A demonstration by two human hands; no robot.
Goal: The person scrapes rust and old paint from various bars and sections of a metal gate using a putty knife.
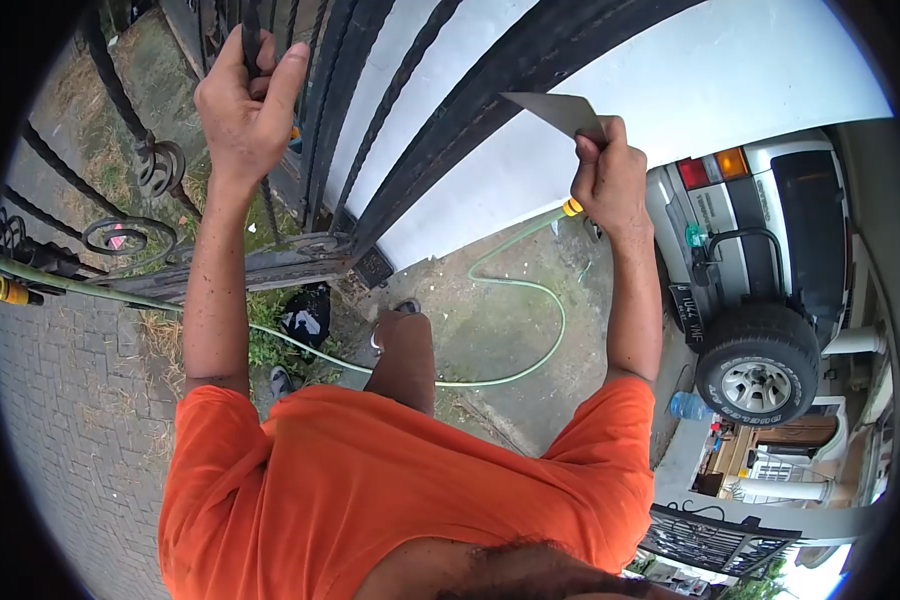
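My left hand (248,118) is raised at the upper left, its fingers wrapped round a twisted bar of the black iron gate (405,75). On the other side, my right hand (612,178) pinches a thin, flat metal scraper (558,110) between thumb and fingers. The scraper's pointed corner reaches to the edge of the gate's thick dark frame (450,120). Part of the scraper is hidden inside my right fist. Below my left hand, scrolled ironwork (160,168) branches off the bars.
A white wall (450,195) stands behind the gate. A green hose (560,325) curves over the concrete around my leg. A black bag (307,315) lies by the gate's foot. At right is a parked car (785,210) with a spare wheel (758,380); brick paving (80,400) lies left.
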